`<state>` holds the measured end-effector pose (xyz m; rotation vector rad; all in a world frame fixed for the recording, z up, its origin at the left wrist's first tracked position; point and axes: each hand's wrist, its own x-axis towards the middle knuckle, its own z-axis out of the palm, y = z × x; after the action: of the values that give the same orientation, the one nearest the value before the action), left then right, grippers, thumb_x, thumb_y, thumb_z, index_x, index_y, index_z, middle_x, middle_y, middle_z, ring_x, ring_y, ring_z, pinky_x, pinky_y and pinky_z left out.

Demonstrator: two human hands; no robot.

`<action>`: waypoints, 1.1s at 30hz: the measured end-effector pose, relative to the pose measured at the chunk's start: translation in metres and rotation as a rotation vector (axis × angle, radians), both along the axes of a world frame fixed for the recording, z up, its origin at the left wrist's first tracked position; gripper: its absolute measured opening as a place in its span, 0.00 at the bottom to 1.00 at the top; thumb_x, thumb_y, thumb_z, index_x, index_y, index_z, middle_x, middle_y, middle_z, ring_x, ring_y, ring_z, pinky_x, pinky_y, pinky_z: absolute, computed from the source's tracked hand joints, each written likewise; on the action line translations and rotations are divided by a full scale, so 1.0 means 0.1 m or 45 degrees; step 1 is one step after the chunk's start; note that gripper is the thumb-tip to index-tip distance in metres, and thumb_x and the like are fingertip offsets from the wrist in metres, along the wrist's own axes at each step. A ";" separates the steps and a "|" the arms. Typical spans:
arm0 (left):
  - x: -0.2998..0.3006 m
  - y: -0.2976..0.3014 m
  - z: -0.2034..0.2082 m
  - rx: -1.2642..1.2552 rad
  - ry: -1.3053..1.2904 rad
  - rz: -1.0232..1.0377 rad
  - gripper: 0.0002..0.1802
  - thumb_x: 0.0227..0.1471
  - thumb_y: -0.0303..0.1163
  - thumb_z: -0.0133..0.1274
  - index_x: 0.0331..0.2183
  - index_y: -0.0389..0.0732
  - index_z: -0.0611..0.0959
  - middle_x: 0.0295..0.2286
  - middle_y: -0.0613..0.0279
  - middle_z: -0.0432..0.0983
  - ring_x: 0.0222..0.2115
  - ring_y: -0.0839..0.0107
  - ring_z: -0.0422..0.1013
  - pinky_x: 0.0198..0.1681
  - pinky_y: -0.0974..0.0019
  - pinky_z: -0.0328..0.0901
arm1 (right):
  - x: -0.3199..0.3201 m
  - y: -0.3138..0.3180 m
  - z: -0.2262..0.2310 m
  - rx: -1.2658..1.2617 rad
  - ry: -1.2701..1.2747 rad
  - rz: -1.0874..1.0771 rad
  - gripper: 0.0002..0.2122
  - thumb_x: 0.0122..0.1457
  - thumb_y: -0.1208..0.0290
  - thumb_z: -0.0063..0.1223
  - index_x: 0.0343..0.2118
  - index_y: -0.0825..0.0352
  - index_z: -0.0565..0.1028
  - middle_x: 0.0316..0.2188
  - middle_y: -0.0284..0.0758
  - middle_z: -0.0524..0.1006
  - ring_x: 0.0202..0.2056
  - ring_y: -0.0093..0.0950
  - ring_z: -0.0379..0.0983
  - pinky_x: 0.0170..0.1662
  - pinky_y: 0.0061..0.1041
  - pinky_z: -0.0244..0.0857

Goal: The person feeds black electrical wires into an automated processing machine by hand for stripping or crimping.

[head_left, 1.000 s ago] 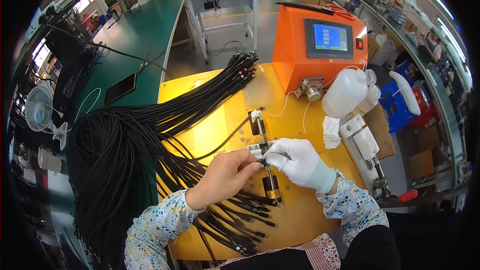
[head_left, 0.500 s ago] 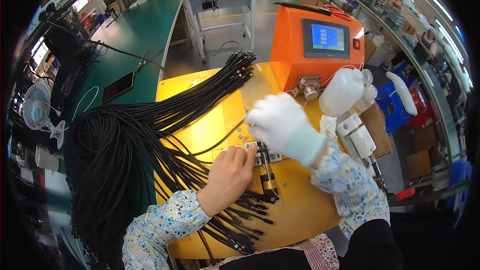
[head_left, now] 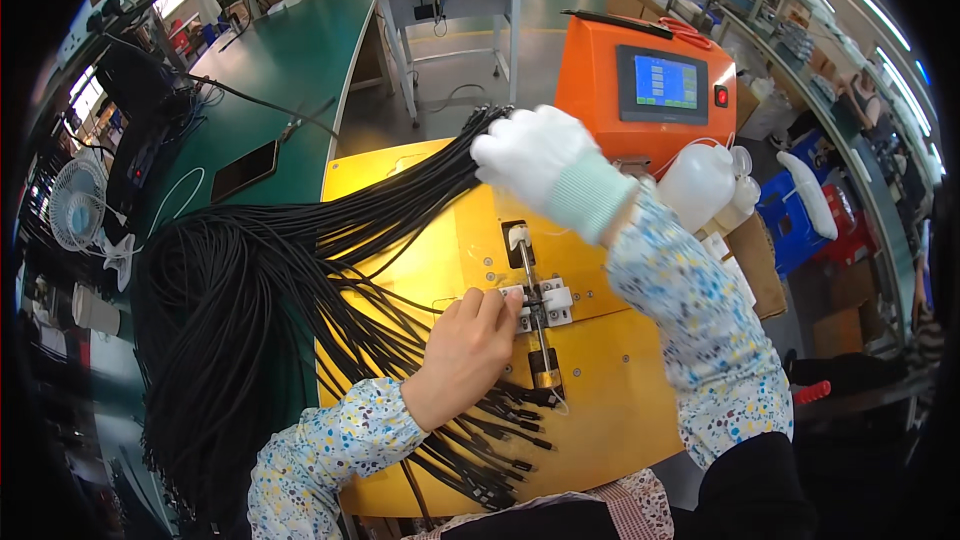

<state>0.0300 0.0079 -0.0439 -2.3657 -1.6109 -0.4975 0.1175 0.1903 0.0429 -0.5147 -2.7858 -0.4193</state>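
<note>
My bare left hand (head_left: 468, 345) is closed, with thumb and fingertips pinched at the small white clamp block (head_left: 558, 304) on the yellow machine top. A thin black cable runs into its grip from the left, and a short dark piece crosses the block beside the thumb. My right hand (head_left: 540, 155), in a white glove, is at the far tips of the black cable bundle (head_left: 400, 195). Its fingers are curled in; whatever they grip is hidden by the glove. A metal rod (head_left: 540, 345) lies across the block in a slot between both hands.
Behind my right hand stands an orange control box (head_left: 600, 80) with a screen. White plastic bottles (head_left: 695, 185) are to its right. On the green table (head_left: 290, 50) lie a phone (head_left: 245, 170) and a small fan (head_left: 80, 205). More cable ends (head_left: 500, 460) spread over the near machine top.
My right hand has moved up and away from the clamp block to the bundle's far tips, uncovering the rod and block. My left hand stays pinched at the block. The view has shifted slightly.
</note>
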 end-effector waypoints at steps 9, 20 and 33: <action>-0.09 0.03 0.03 -0.027 -0.175 0.005 0.23 0.39 0.24 0.54 0.43 0.32 0.78 0.28 0.60 0.66 0.31 0.65 0.66 0.32 0.66 0.64 | 0.70 -0.54 -0.08 0.005 0.354 0.007 0.09 0.48 0.73 0.55 0.35 0.61 0.76 0.22 0.29 0.69 0.27 0.29 0.69 0.31 0.28 0.62; -0.21 0.09 0.13 -0.271 -0.206 0.047 0.10 0.40 0.25 0.59 0.31 0.38 0.79 0.33 0.60 0.73 0.38 0.60 0.67 0.45 0.61 0.61 | 0.83 -0.56 -0.17 -0.169 0.484 -0.034 0.08 0.49 0.71 0.59 0.33 0.61 0.76 0.20 0.32 0.72 0.24 0.33 0.71 0.29 0.30 0.64; -0.07 -0.03 0.32 -0.678 -1.352 0.003 0.06 0.57 0.26 0.53 0.33 0.32 0.78 0.22 0.67 0.70 0.22 0.83 0.60 0.24 0.76 0.57 | 1.03 -0.91 -0.41 -1.753 0.685 -0.210 0.09 0.59 0.69 0.54 0.34 0.71 0.78 0.22 0.33 0.77 0.26 0.17 0.69 0.32 0.21 0.65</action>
<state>0.0233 0.0045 -0.0116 -2.6042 -2.3698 -1.7265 0.2203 0.0990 0.0021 -0.9028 -2.0868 1.4697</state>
